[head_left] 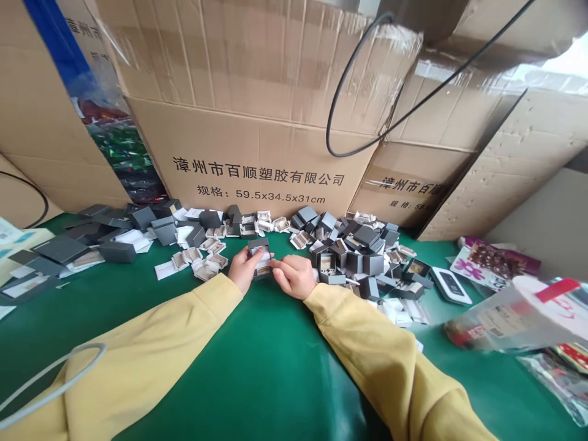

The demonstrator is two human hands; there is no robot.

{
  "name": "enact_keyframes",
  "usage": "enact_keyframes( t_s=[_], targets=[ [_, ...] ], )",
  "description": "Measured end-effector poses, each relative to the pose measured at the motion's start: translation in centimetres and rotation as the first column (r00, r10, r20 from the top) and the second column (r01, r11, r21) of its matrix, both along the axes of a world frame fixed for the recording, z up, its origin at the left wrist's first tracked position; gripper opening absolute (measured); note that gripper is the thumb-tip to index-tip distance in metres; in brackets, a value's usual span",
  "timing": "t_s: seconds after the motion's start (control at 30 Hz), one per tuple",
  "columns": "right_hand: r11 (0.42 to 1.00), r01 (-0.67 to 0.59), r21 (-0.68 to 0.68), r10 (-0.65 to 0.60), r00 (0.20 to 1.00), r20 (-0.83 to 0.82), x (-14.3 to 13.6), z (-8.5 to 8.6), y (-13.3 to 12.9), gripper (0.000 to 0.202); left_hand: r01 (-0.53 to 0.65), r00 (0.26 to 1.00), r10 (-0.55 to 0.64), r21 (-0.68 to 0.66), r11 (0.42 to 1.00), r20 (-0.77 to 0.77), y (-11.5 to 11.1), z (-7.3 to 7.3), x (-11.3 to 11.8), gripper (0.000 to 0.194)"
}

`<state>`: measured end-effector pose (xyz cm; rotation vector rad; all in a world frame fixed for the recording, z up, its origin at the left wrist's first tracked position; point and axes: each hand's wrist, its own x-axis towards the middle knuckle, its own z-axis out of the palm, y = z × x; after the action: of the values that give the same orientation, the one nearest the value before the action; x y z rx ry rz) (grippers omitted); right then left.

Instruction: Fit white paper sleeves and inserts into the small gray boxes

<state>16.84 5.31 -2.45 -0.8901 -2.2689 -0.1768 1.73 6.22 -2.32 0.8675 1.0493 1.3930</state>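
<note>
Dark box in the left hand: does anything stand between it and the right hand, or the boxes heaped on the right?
Nothing visible stands between the dark box and the right hand, which reaches its edge. Toward the heaped boxes, the right hand itself is in the way, just left of them.

Left fingers (255,257) near right fingers (281,266)

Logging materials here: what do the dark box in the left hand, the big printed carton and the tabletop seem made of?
Dark box: matte grey-black, with flat faces and crisp edges; perhaps covered card, though plastic is possible.
Printed carton: corrugated cardboard, dull-surfaced, judging by its brown face and ridged creases.
Tabletop: smooth green with a soft sheen; probably a plastic or rubber covering.
</note>
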Motion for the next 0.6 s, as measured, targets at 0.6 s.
enact_keyframes(
  t_s=[0.6],
  targets=[
    [0.903,0.418,-0.103,-0.362,0.867,0.342,0.3,1.8,1.3,0.032,0.138,0.987,-0.138,-0.006,0.99,0.077,-1.4,-0.2,-0.4,0.032]
  ],
)
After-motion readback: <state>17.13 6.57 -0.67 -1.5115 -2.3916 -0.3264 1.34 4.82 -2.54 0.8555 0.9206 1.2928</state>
